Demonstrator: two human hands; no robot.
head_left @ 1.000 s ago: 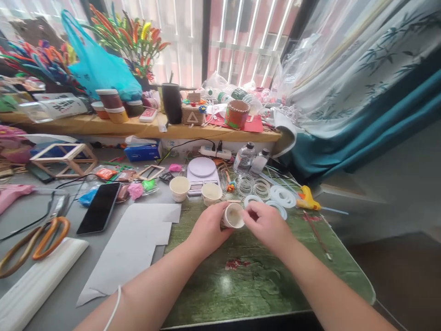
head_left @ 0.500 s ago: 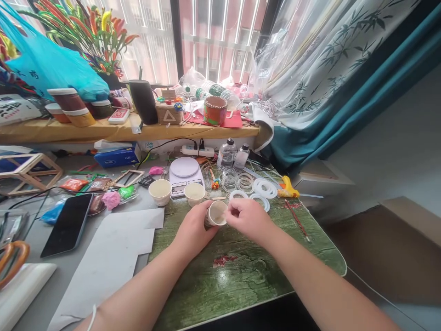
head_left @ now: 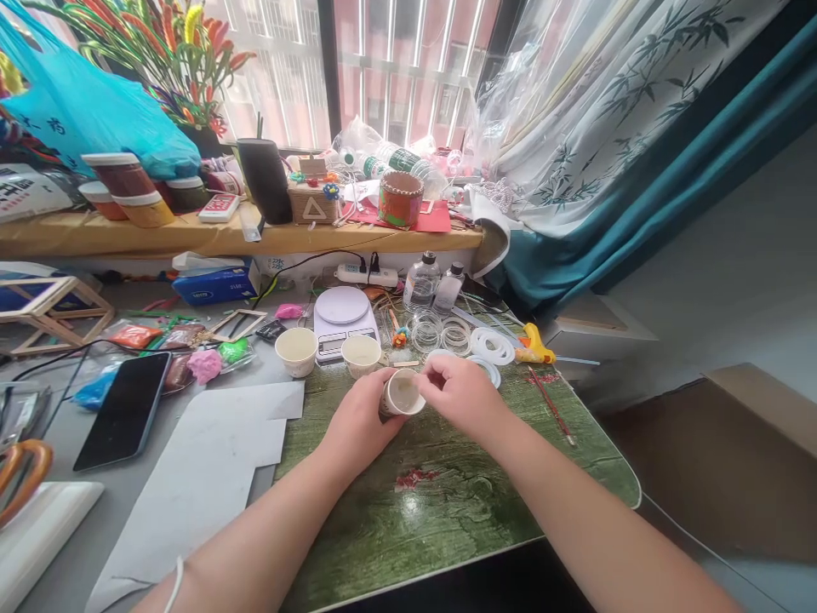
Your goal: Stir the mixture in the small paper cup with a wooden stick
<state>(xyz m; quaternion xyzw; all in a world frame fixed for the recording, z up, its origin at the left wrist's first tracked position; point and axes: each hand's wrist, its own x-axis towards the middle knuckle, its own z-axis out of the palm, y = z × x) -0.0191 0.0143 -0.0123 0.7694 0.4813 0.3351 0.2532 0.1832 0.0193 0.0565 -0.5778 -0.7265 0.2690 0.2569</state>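
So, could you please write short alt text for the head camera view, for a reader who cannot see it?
A left hand holds a small paper cup, its mouth tilted up, while the right hand hovers at its rim over a green-patterned board. Two more cups stand by a white kitchen scale, near clear rings.

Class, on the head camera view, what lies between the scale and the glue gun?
In the head view, a small colourful ornament, clear rings and a white ring lie between the scale and the glue gun.
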